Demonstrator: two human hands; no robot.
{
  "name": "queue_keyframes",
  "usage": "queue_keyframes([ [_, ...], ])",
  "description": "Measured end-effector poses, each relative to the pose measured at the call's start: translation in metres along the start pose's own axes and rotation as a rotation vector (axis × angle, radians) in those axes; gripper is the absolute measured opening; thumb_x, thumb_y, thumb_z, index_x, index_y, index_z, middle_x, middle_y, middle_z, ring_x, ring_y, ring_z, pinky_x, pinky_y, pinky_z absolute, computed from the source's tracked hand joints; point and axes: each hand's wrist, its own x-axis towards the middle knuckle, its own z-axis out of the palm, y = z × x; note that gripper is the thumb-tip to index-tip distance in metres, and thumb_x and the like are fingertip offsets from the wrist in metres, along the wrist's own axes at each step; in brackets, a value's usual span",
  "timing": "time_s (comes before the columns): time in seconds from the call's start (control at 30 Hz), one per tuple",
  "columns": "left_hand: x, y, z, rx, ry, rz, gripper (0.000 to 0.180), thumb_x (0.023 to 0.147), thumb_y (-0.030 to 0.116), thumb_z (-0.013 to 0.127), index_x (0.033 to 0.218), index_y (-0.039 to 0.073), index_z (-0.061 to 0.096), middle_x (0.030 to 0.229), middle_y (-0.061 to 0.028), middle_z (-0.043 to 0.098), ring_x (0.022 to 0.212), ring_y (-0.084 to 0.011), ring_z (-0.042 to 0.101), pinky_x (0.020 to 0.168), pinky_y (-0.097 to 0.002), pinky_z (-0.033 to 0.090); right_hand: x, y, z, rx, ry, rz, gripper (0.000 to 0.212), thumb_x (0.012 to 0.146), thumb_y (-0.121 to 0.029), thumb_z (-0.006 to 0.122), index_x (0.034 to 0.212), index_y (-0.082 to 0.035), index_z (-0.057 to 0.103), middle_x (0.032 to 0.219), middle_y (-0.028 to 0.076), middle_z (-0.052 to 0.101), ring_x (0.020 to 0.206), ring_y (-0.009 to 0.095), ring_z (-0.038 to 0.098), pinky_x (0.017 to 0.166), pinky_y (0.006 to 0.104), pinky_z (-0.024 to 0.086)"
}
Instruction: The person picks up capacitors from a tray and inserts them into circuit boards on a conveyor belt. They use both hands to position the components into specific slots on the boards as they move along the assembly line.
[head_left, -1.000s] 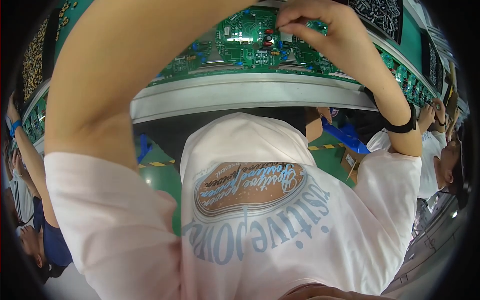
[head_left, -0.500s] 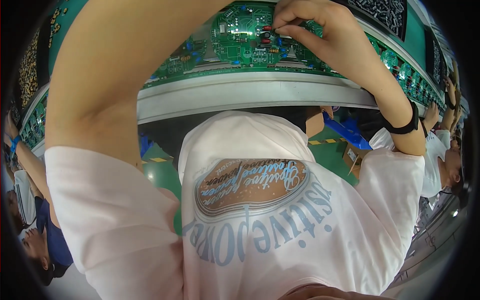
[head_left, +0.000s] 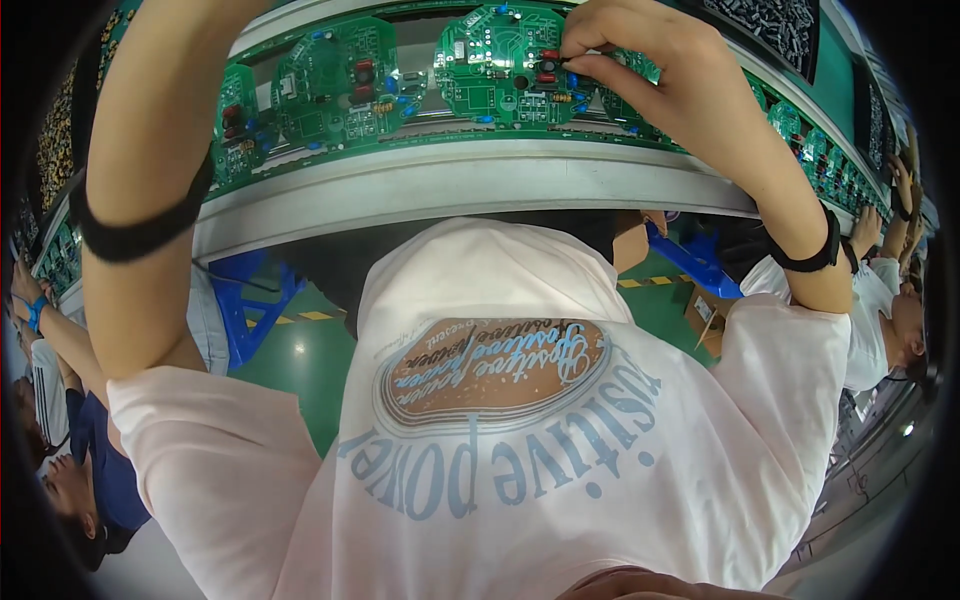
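Note:
My right hand (head_left: 650,50) is at the right edge of a green circuit board (head_left: 470,98), thumb and forefinger pinched together beside a red component (head_left: 549,56). What lies between the fingertips, if anything, is too small to make out. Just below them on the board are a second red part, a dark round one and blue disc parts (head_left: 572,80). My left forearm (head_left: 150,130), with a black band (head_left: 140,225) around it, runs up past the top edge; the left hand itself is out of the picture.
More populated boards (head_left: 340,85) sit in a row along a pale rail (head_left: 480,178). Black trays (head_left: 765,30) of small metal parts lie at the far right, and another tray with yellowish parts (head_left: 65,150) at the far left. Other people work at both sides.
My left arm has swung left and up, uncovering the boards on the left and showing its black band. The right hand stays pinched at the board, shifted slightly right with it.

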Motion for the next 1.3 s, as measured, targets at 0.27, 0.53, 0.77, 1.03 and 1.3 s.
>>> queue_keyframes([
  [0.27,-0.063,-0.009,-0.019,-0.383,-0.018,-0.521,0.019,0.101,0.007,0.064,0.113,-0.005,0.073,0.093,-0.0134,0.077,0.08,-0.0182,0.075,0.072,-0.0286,0.062,0.012,-0.041,-0.018,-0.377,-0.452,0.528,0.017,0.094,-0.006,0.068,0.111,-0.002,0.068,0.106,0.01,0.071,0.093,0.029,0.07,0.081,0.0367,0.055],
  [0.53,-0.086,-0.02,-0.017,-0.664,0.021,-0.721,0.022,0.103,0.006,0.064,0.12,-0.007,0.07,0.097,-0.0145,0.077,0.081,-0.0175,0.075,0.071,-0.0263,0.063,0.013,-0.039,-0.022,-0.403,-0.485,0.471,0.015,0.092,-0.002,0.07,0.106,-0.003,0.066,0.109,0.01,0.069,0.091,0.034,0.068,0.078,0.0384,0.056],
  [0.77,-0.094,-0.013,-0.017,-0.577,0.001,-0.715,0.019,0.101,0.002,0.064,0.116,-0.008,0.071,0.096,-0.0149,0.077,0.082,-0.0177,0.076,0.073,-0.026,0.063,0.015,-0.04,-0.022,-0.44,-0.55,0.458,0.012,0.093,-0.005,0.068,0.105,-0.003,0.065,0.11,0.009,0.068,0.091,0.034,0.068,0.077,0.0391,0.056],
  [1.03,-0.089,0.0,-0.009,-0.196,-0.005,-0.714,0.011,0.097,-0.002,0.068,0.105,-0.008,0.073,0.093,-0.013,0.076,0.081,-0.0147,0.074,0.073,-0.0248,0.06,0.016,-0.041,-0.023,-0.376,-0.519,0.494,0.013,0.091,-0.002,0.07,0.103,0.0,0.067,0.107,0.011,0.069,0.091,0.033,0.069,0.078,0.0369,0.056],
  [1.3,-0.081,-0.008,-0.015,0.149,-0.239,-0.331,0.01,0.086,-0.003,0.075,0.096,-0.003,0.072,0.091,-0.0133,0.074,0.083,-0.0258,0.071,0.075,-0.0339,0.057,0.032,-0.059,-0.042,-0.399,-0.471,0.484,0.014,0.09,0.002,0.071,0.104,0.004,0.068,0.106,0.013,0.07,0.093,0.029,0.07,0.081,0.033,0.056],
])
